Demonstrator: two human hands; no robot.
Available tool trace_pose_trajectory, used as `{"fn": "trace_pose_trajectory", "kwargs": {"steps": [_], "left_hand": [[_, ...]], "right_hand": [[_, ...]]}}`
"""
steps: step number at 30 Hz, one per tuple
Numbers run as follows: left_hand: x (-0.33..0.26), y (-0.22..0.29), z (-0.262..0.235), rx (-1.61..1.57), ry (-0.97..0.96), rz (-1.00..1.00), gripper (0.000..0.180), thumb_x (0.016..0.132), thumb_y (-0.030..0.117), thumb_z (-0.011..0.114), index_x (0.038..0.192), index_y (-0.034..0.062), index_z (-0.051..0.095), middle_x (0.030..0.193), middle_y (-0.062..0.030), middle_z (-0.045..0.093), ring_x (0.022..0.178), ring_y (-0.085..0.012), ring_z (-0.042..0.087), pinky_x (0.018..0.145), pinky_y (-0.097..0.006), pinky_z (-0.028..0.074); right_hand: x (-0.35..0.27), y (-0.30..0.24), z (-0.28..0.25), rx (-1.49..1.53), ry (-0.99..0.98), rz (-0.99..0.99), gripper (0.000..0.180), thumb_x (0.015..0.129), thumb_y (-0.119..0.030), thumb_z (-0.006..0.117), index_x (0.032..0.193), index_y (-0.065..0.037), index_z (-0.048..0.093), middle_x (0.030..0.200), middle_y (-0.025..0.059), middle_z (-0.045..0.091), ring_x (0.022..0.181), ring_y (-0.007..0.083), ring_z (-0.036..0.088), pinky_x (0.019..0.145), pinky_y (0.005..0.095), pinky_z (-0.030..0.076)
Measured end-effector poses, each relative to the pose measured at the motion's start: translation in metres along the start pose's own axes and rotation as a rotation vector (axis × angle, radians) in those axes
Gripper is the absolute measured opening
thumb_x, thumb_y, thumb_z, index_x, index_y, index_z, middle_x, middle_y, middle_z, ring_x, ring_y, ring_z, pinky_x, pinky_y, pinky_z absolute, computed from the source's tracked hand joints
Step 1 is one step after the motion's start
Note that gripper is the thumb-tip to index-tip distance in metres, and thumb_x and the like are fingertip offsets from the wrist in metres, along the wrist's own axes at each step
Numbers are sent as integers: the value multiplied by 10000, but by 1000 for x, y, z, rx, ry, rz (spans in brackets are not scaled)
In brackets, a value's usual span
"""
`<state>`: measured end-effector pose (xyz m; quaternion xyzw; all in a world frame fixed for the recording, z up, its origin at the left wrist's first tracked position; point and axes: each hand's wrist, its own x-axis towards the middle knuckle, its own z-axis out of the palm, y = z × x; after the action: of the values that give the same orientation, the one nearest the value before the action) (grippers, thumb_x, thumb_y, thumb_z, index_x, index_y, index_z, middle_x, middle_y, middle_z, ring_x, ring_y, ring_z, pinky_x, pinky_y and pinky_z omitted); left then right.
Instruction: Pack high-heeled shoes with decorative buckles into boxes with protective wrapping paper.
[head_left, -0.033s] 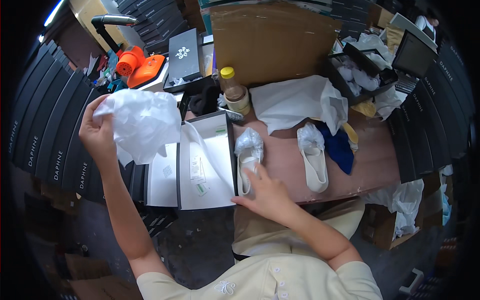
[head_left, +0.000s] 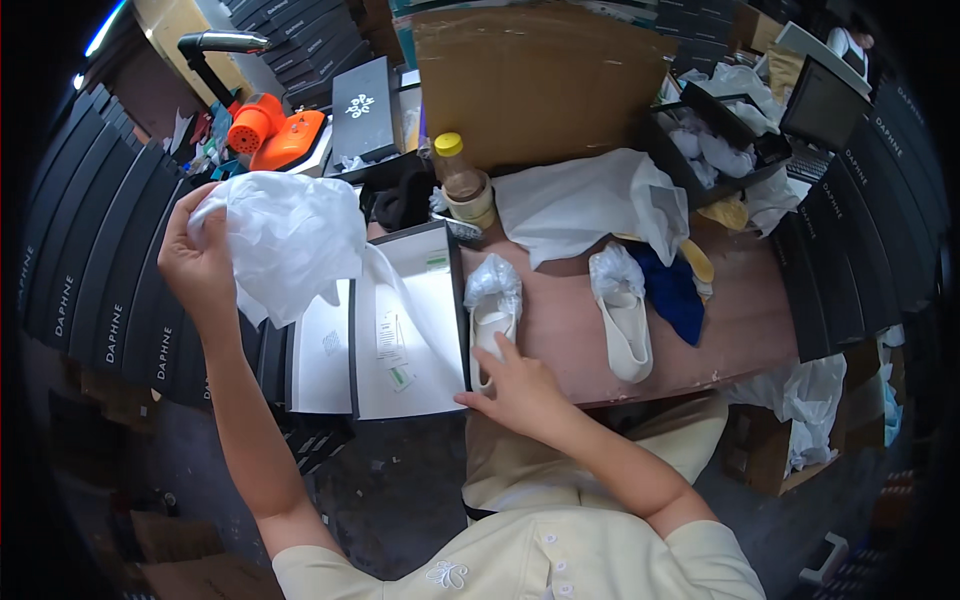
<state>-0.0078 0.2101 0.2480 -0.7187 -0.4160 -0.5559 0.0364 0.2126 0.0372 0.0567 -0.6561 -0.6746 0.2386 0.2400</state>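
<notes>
A crumpled sheet of white tissue paper [head_left: 292, 240] hangs from my left hand [head_left: 200, 245], whose fingers are closed on its edge. Below and beside the sheet lies an opened shoe box [head_left: 408, 330] with a white inside and dark outer walls. My right hand [head_left: 520, 390] is spread over the heel end of a white flat shoe [head_left: 494, 325], its thumb at the box's near corner; whether the fingers touch the shoe I cannot tell. Clear plastic wrap covers that shoe's toe. A matching white shoe [head_left: 628, 335], also wrapped at the toe, lies farther right.
Behind the shoes are a white sheet [head_left: 580, 205] and a yellow-capped bottle [head_left: 458, 170]. A blue cloth [head_left: 675, 300] lies by the right shoe. Stacked dark shoe boxes [head_left: 85, 240] line both sides. An orange tool [head_left: 285, 135] stands at the back left, a monitor [head_left: 825, 110] at the back right.
My right hand has shifted slightly left and down over the shoe's heel end. The tissue paper in my left hand has swung a little, and the whole view has shifted slightly.
</notes>
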Motion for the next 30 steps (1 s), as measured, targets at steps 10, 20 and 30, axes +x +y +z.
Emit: {"fn": "trace_pose_trajectory", "kwargs": {"steps": [10, 20, 30], "left_hand": [[-6, -17, 22, 293, -134, 0, 221, 877, 107, 559, 1073, 63, 651, 599, -121, 604, 492, -178, 583, 501, -290, 445], [-34, 10, 153, 518, -289, 229, 233, 765, 281, 661, 941, 131, 694, 694, -133, 649, 604, -250, 644, 587, -333, 513], [-50, 60, 160, 47, -627, -109, 267, 693, 271, 638, 787, 30, 704, 619, -174, 619, 604, -316, 628, 607, -379, 496]], "right_hand": [[-24, 44, -13, 252, 112, -8, 252, 806, -218, 620, 808, 34, 611, 1237, 234, 501, 822, 376, 624, 749, 403, 505], [-134, 93, -102, 1734, 128, -198, 547, 959, -345, 361, 1318, 66, 343, 1232, 212, 500, 1085, 367, 536, 817, 545, 487], [-122, 89, -76, 2271, -8, -80, 557, 972, -333, 289, 1375, 47, 225, 1252, 318, 429, 1002, 572, 497, 550, 376, 603]]}}
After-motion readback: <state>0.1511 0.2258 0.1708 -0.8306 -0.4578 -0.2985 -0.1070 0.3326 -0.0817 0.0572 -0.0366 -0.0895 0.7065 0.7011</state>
